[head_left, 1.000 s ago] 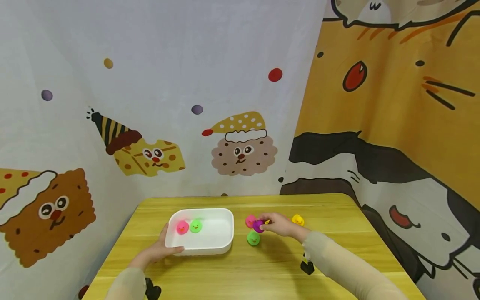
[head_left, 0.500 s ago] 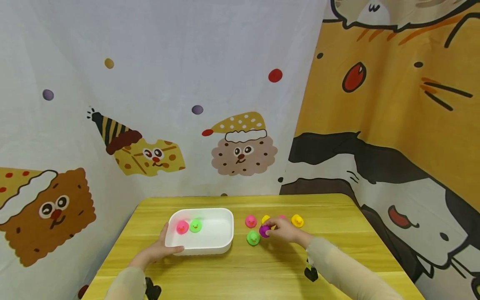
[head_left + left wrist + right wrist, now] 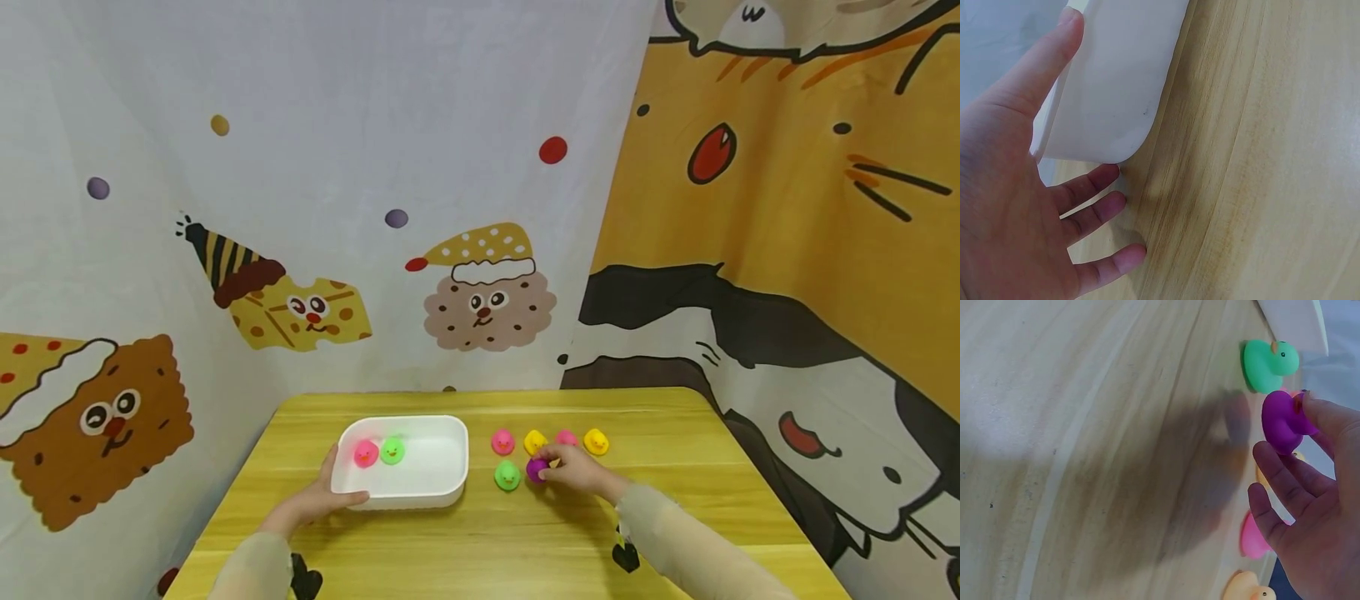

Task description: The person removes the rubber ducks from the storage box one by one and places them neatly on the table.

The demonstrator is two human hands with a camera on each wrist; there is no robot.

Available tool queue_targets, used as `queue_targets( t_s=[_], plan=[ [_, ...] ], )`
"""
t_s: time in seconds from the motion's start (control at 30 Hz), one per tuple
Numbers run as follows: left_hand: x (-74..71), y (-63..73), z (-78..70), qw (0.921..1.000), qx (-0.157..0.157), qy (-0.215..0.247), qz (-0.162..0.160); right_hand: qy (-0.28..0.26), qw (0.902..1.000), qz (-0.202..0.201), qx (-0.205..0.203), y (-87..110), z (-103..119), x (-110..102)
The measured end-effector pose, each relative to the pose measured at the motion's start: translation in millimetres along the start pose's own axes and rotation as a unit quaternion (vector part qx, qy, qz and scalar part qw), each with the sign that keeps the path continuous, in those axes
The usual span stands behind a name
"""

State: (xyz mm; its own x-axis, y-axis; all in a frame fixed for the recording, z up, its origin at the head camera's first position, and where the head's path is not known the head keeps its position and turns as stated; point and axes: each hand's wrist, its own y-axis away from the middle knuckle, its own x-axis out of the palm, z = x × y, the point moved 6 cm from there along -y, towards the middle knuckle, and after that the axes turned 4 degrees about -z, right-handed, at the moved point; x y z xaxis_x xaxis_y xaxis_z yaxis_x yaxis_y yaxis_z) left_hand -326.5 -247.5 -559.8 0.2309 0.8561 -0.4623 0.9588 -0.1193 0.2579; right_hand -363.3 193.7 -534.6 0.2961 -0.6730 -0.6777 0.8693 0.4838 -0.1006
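Observation:
A white plastic tub [image 3: 399, 503] stands on the table's left half with a pink toy duck [image 3: 366, 453] and a green one inside. My left hand [image 3: 318, 493] rests against its near left corner. In the left wrist view, the thumb [image 3: 1044, 62] lies along the tub's rim and three fingers spread loosely by its base. My right hand [image 3: 576, 469] pinches a purple toy duck [image 3: 1282, 422] between thumb and fingertips, right of a green duck [image 3: 507, 476]. In the right wrist view, the other fingers stay apart from the purple duck, whose head is partly covered by the thumb.
Behind the right hand, a pink duck [image 3: 502, 442], a yellow duck [image 3: 535, 441], another pink duck [image 3: 567, 437] and another yellow duck [image 3: 596, 442] form a row on the wooden table [image 3: 480, 546]. A printed cloth [image 3: 480, 108] hangs behind the table.
My right hand has brought the purple duck right and nearer me, from in front of the left pink duck to beside the green one. Ducks it covered now show. The left hand stays put.

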Motion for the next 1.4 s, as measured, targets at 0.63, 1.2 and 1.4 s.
queue_targets(
  t_s=[0.63,1.2,1.4],
  plan=[
    [1.9,-2.3,3.2,0.9999,0.011,0.001,0.002,-0.043,0.9987,-0.007,0.025,6.4,-18.2,10.0],
    [-1.4,-9.0,8.9,0.9999,0.013,0.002,0.006,-0.048,0.9981,-0.01,0.038,4.4,-19.7,11.8],
    [-1.8,-10.0,10.4,0.9999,0.01,-0.002,0.003,-0.059,0.997,-0.006,0.049,5.2,-22.4,12.2]
  ],
)
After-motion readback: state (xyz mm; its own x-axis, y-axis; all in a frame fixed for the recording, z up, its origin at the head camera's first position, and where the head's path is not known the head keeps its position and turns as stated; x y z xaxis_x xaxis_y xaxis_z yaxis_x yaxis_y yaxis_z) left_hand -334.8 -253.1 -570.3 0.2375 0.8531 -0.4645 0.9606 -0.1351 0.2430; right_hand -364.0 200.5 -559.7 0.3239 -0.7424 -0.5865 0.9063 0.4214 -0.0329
